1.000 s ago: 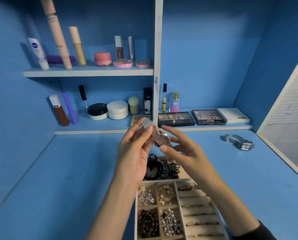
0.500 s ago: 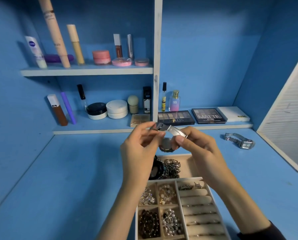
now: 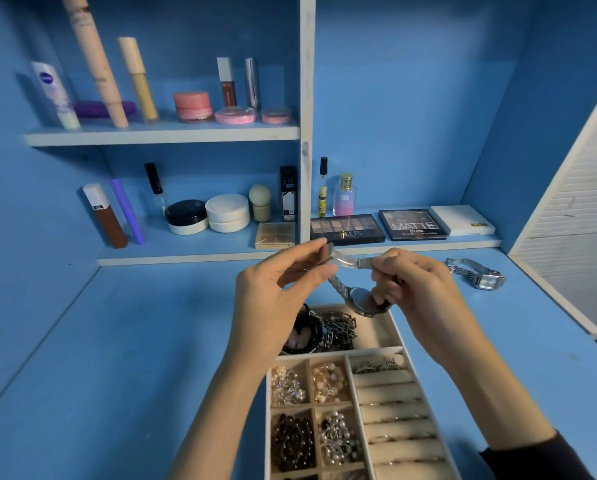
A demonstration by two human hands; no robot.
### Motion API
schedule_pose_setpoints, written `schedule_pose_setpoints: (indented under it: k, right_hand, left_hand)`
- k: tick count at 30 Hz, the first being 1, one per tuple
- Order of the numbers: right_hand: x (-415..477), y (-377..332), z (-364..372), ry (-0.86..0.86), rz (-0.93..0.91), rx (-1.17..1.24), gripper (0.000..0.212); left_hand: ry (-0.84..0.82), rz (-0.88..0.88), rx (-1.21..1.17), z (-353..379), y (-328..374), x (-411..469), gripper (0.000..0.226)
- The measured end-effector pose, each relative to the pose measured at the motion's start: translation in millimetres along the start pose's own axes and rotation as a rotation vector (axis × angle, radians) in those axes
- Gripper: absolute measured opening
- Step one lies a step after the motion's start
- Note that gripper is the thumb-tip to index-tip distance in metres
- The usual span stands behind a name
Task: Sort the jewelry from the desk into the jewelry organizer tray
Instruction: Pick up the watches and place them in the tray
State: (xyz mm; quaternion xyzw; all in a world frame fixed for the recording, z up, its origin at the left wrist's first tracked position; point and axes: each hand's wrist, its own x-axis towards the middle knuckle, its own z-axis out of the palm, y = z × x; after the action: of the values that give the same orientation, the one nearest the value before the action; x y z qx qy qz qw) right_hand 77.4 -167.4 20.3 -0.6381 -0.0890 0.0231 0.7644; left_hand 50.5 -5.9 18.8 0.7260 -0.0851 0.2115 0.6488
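Silver watch (image 3: 361, 301) pinched between left hand (image 3: 276, 306) and right hand (image 3: 425, 292) above tray (image 3: 342, 353).

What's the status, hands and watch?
Left hand, right hand both pinching silver watch above tray. Second watch on desk, far right. Nothing seen blocking.

A: Views?
B: One only, head-worn, wide-angle, facing forward and down over the desk (image 3: 117, 375).
A: How near?
B: Close. Tray (image 3: 376, 350) cut off at the bottom edge, shelves (image 3: 162, 135) straight ahead, farther back.
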Motion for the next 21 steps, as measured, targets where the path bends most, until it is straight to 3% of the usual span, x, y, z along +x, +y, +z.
schedule_pose_setpoints:
  k: [6, 10, 15, 21]
  right_hand:
    - [-2.0, 2.6, 3.8, -0.071, 0.102, -0.008, 0.031]
    - [-1.7, 0.5, 6.4, -0.121, 0.208, 0.015, 0.048]
    - [1.0, 6.1, 5.2, -0.149, 0.213, 0.020, 0.056]
    - [1.2, 10.7, 3.9, -0.146, 0.114, 0.087, 0.019]
  left_hand:
    - [-0.053, 0.011, 0.000, 9.2, 1.9, -4.4, 0.033]
    - [-0.134, 0.022, 0.071, 9.9, -0.3, -5.3, 0.034]
    - [-0.237, 0.024, 0.208, 13.2, -8.1, -6.5, 0.035]
    - [-0.171, -0.090, 0.071, 12.2, -6.7, -5.6, 0.037]
